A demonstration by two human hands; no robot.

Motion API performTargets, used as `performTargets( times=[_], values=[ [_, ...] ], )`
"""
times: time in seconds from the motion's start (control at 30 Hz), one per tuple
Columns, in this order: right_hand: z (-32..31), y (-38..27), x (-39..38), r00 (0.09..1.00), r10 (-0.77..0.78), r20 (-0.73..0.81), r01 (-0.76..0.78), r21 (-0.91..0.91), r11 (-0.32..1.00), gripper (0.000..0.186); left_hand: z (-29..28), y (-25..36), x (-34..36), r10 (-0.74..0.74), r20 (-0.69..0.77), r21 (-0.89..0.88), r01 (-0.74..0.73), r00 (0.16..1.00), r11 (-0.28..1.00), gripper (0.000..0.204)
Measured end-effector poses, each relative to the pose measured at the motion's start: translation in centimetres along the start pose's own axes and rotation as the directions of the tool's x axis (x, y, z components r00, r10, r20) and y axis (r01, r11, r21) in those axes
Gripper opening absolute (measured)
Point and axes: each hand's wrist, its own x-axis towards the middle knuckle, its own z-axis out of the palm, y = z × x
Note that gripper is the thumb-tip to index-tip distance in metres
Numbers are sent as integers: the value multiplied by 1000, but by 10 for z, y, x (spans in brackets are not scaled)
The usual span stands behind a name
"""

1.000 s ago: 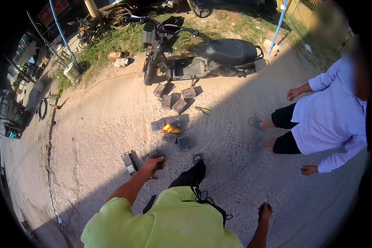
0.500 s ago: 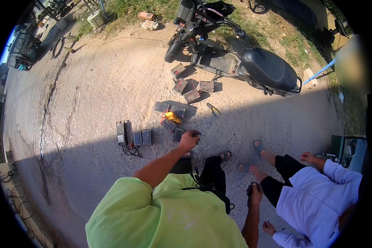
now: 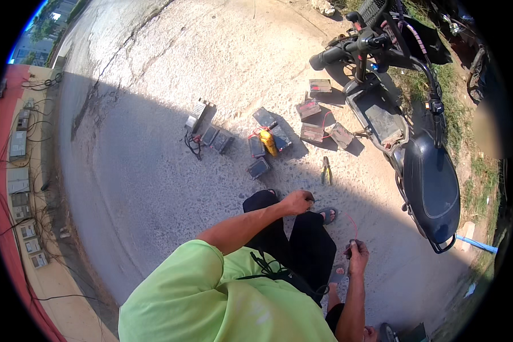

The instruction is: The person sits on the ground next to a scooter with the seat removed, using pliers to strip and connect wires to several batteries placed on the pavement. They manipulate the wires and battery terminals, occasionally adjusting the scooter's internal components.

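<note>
My left hand (image 3: 298, 202) is closed in front of my knees, a small dark tip showing past its fingers; what it holds is unclear. Lower right, my right hand (image 3: 357, 257) pinches a thin red wire (image 3: 356, 227) that curves upward. A dark piece also shows in that hand, too small to name. Nearest my left hand stands a dark battery (image 3: 259, 168). Beyond it, a yellow meter-like device (image 3: 267, 142) with red leads rests among several more dark batteries (image 3: 256, 146). Yellow-and-black pliers (image 3: 326, 171) lie on the ground to the right.
A silver finned box (image 3: 196, 115) with a black cable stands left, beside two dark batteries (image 3: 222, 142). Several worn brown batteries (image 3: 312, 132) sit near an electric scooter (image 3: 433, 176) at right. Meter boxes and wires line a wall (image 3: 18, 142) far left. Another person's foot (image 3: 337, 275) is close by.
The view has swung, so the scene sits differently and the person in white is mostly out of it. My left hand has moved away from the nearest battery. The red wire now shows in my right hand.
</note>
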Motion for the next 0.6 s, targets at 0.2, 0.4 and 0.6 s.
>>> performTargets(
  times=[0.2,0.4,0.6],
  values=[
    [14,30,147,975,13,221,43,-246,968,11,27,-49,111,94,15,-13,-94,995,996,29],
    [49,132,292,880,151,451,101,-487,868,11,37,-114,216,208,36,-5,-208,977,978,32],
    [110,171,409,772,186,608,415,-703,578,22,41,-182,279,374,41,272,-371,926,888,29]
  ],
)
